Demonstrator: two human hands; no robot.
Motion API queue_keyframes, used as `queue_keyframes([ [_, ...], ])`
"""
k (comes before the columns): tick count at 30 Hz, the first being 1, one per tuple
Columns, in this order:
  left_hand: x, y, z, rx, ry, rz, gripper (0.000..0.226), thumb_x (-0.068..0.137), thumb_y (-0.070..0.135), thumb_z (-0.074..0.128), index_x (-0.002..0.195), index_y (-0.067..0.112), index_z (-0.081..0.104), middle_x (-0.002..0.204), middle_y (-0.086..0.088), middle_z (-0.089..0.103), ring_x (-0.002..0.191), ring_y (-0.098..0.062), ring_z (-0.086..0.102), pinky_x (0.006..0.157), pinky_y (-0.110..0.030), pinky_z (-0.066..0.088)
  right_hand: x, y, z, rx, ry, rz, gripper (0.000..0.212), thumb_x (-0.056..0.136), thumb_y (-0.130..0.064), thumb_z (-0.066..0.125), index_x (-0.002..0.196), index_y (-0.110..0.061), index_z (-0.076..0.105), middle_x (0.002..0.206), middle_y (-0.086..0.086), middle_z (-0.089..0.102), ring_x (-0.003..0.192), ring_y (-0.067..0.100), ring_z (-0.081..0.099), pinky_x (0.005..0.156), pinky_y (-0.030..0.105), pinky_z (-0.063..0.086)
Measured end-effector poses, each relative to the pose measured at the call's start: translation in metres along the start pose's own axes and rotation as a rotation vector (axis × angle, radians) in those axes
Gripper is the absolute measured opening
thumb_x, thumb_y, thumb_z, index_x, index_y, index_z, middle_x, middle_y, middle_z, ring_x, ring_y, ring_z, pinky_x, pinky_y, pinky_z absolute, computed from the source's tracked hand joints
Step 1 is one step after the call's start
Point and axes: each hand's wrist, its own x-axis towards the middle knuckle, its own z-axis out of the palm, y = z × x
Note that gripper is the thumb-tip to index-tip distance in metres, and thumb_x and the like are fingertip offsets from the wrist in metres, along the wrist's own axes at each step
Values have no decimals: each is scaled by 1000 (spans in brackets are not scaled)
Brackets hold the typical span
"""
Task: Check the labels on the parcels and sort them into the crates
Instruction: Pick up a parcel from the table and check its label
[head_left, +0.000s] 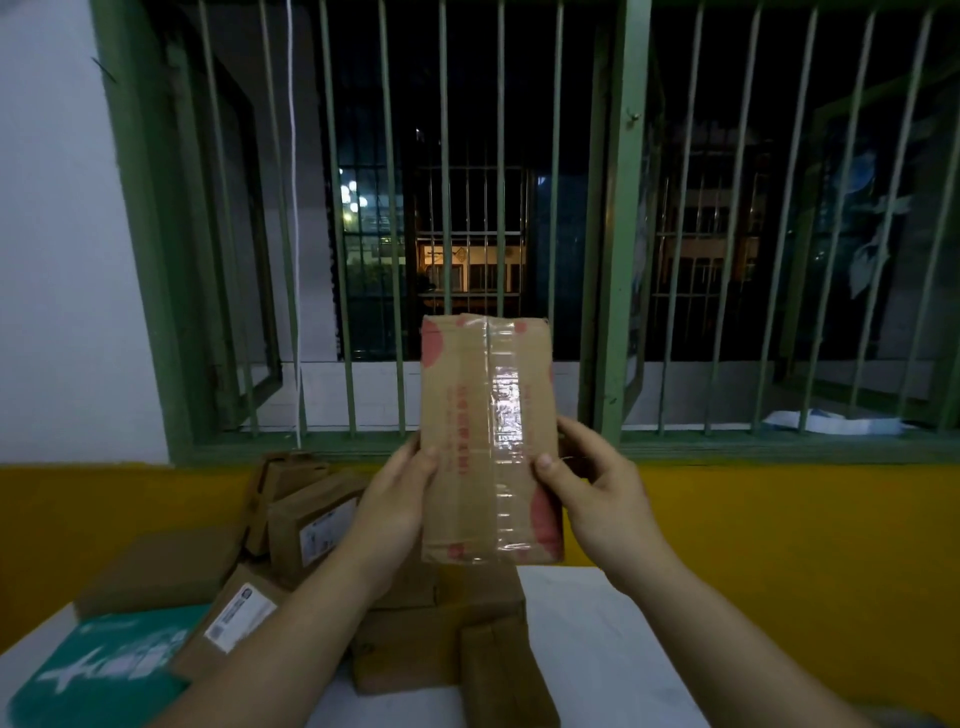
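Both hands hold a brown cardboard parcel (488, 441) upright above the white table (597, 649). The left hand (389, 504) grips its left edge, the right hand (597, 493) its right edge, thumbs pressed on the taped front. Below the grip, more parcels (311, 530) lie piled beside a teal package (104, 670).

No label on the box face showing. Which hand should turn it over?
Right, probably. The right hand pinches the cardboard box by its edge with free space alongside; the left hand sits above the piled parcels.
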Motion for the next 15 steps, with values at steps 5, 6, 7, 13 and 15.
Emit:
queue_keyframes([
  [5, 4, -5, 0, -30, 44, -66, 28, 100, 38, 38, 110, 31, 62, 97, 6, 75, 99, -16, 68, 88, -40, 53, -1, -1, 2, -76, -11, -41, 38, 93, -23, 62, 124, -42, 53, 112, -4, 62, 99, 5, 60, 87, 29, 54],
  [6, 4, -5, -1, -30, 54, -72, 28, 100, 39, 37, 110, 32, 63, 97, 6, 75, 99, -17, 68, 89, -41, 53, -1, -2, 2, -82, -14, -45, 37, 93, -23, 62, 121, -45, 53, 111, -4, 62, 99, 5, 60, 86, 29, 55],
  [7, 4, -5, -1, -28, 65, -77, 28, 101, 40, 37, 109, 33, 63, 96, 6, 75, 99, -17, 68, 90, -42, 53, -1, -4, 2, -86, -14, -53, 37, 93, -22, 62, 117, -49, 52, 110, -4, 62, 99, 5, 60, 86, 28, 55],
  [13, 3, -3, -2, -46, 97, -146, 44, 100, 52, 23, 100, 35, 64, 97, 3, 73, 102, -17, 64, 101, -47, 46, -1, -1, 5, -30, 6, -36, 29, 99, -25, 51, 113, -50, 53, 120, -6, 62, 105, 6, 62, 86, 30, 56],
  [15, 2, -2, -2, -26, 123, -161, 47, 100, 52, 21, 96, 35, 65, 93, 6, 71, 99, -15, 63, 103, -46, 44, -2, -4, 6, 14, 8, -2, 27, 102, -22, 43, 113, -44, 55, 117, -3, 64, 96, 3, 65, 71, 20, 57],
])
